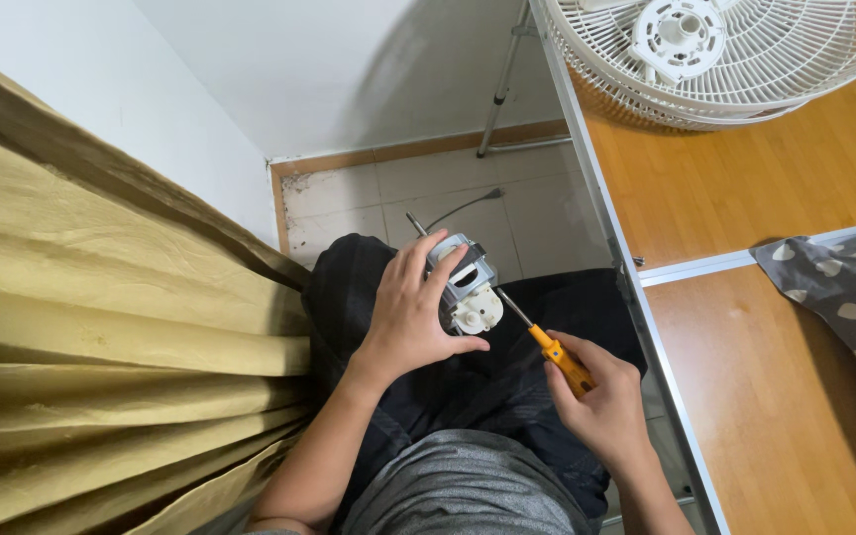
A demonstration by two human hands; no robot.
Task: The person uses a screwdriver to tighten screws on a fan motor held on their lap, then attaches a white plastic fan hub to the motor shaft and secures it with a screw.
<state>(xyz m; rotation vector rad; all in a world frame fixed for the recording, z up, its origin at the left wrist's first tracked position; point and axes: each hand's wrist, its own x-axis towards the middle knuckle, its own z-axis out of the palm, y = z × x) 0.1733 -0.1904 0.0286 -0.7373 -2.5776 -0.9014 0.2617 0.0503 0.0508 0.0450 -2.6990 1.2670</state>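
Left hand (410,322) wraps a small fan motor (466,284) held over the lap, grip clenched on it; right hand (601,401) grips an orange-handled screwdriver (547,344), tip at the motor's white end, contact probably but hard to tell; fan grille (735,59) lies at the desk's (745,198) far edge; heart-print cloth (849,297) at its right edge; curtain (101,327) at left.
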